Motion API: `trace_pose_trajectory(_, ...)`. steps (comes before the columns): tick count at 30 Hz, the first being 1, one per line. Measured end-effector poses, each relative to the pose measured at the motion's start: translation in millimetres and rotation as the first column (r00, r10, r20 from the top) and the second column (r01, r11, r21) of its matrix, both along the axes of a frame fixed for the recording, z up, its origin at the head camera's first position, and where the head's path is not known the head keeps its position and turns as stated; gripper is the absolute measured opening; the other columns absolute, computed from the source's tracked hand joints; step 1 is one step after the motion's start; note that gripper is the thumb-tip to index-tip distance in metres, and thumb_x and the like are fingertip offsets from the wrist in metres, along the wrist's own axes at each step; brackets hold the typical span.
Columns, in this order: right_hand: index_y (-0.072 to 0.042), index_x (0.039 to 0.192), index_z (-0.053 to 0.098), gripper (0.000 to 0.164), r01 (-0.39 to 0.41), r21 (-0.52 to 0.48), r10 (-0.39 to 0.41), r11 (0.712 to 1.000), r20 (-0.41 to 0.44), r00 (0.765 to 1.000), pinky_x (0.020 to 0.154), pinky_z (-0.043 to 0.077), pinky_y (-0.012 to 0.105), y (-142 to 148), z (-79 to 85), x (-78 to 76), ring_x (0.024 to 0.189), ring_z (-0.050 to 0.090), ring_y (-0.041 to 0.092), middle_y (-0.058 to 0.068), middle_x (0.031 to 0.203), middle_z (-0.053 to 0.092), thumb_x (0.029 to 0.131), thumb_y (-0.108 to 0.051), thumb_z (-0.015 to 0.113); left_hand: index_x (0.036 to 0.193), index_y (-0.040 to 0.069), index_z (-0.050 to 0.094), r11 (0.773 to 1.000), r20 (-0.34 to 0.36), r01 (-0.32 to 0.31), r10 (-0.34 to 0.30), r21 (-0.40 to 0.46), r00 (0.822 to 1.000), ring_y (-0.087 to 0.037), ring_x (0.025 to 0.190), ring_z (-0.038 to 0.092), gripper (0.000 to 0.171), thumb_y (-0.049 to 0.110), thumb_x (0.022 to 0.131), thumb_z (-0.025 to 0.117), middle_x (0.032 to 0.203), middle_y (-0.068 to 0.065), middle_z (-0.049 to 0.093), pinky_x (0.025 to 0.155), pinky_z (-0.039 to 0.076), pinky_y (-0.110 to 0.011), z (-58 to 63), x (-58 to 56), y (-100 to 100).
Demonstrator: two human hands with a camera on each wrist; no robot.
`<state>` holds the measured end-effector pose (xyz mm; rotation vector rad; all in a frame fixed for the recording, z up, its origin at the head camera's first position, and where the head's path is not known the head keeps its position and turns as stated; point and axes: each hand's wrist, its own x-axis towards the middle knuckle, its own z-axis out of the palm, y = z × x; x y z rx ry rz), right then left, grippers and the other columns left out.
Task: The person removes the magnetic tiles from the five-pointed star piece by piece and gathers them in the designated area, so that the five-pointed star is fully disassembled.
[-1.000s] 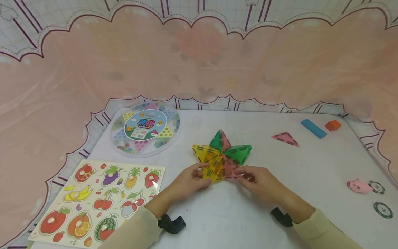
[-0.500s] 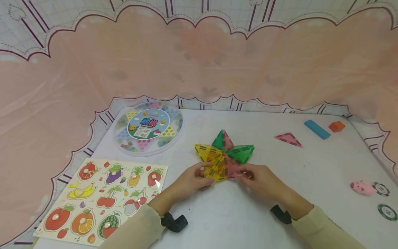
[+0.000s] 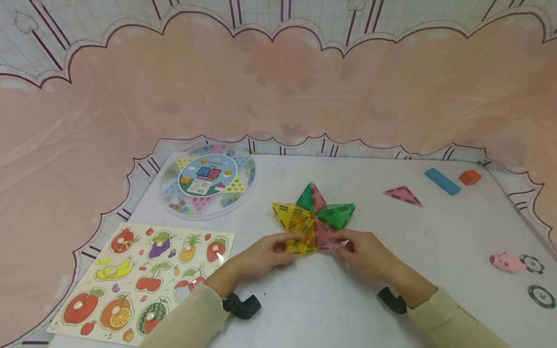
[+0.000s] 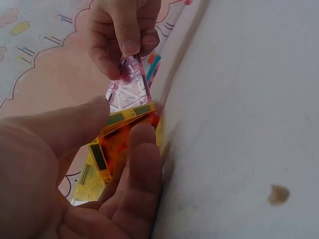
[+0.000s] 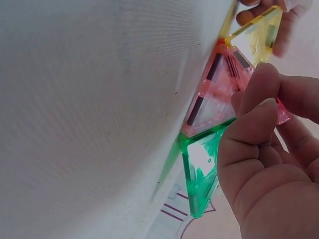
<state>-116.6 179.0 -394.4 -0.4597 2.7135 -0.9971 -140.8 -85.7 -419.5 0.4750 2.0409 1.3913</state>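
Observation:
A star-like build of translucent magnetic tiles stands on the white table, with yellow tiles (image 3: 286,216) at left, green tiles (image 3: 336,215) at right and a green and pink point at the back. My left hand (image 3: 267,253) holds the front yellow part, thumb and fingers on either side of it in the left wrist view. On the front right, my right hand (image 3: 367,251) pinches the pink triangular tile (image 3: 323,236) by its outer corner. Fingers hide part of both front pieces. In the right wrist view, a green triangle (image 5: 202,159) adjoins the pink tiles (image 5: 214,94).
A loose pink triangle tile (image 3: 403,195), blue block (image 3: 442,181) and orange block (image 3: 470,177) lie at the back right. Farther right are a pink toy pig (image 3: 506,262) and two poker chips (image 3: 541,296). A fruit puzzle board (image 3: 143,261) and round Chinese checkers set (image 3: 208,181) occupy the left.
My left fingertips have shifted slightly across the yellow tile, and the thumb has drawn a little toward me. My right hand keeps its pinch on the pink tile. The build looks the same.

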Motion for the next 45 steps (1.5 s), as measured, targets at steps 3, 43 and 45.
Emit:
trace_pose_trajectory(3,-0.017,0.114,0.059,0.029,0.014,0.007,-0.014,1.000,0.017,1.000,0.058,0.044,0.024,0.3,-0.2,0.8,0.068,0.049,0.012,-0.007,0.074,0.054,0.086,-0.018,0.059,0.124,0.035,0.050,1.000,0.016,0.016,-0.016,0.019,1.000,-0.019,0.089,0.048,0.042,0.026,0.085,0.062,0.119,0.000,0.043,0.071,0.045,-0.030,-0.6,-1.2,-0.4)
trace_pose_trajectory(43,-0.017,0.106,0.058,0.028,0.101,-0.034,-0.098,0.994,0.064,0.993,0.075,0.046,0.031,77.9,1.3,7.8,0.087,0.052,0.016,-0.004,0.093,0.059,0.084,-0.035,0.061,0.122,0.034,0.052,0.999,0.039,-0.002,0.000,0.047,0.999,-0.018,0.077,0.049,0.042,0.022,0.083,0.064,0.116,-0.003,0.045,0.068,0.046,-0.029,-4.9,-2.7,0.0)
trace_pose_trajectory(45,-0.016,0.107,0.057,0.031,0.119,-0.004,-0.119,0.993,0.063,0.991,0.076,0.046,0.033,87.6,2.9,4.9,0.088,0.051,0.017,-0.003,0.095,0.058,0.084,-0.037,0.060,0.122,0.033,0.052,0.999,0.037,-0.001,0.000,0.046,0.999,-0.017,0.076,0.050,0.042,0.022,0.083,0.064,0.115,-0.004,0.045,0.067,0.046,-0.029,-4.4,-3.2,-0.2)
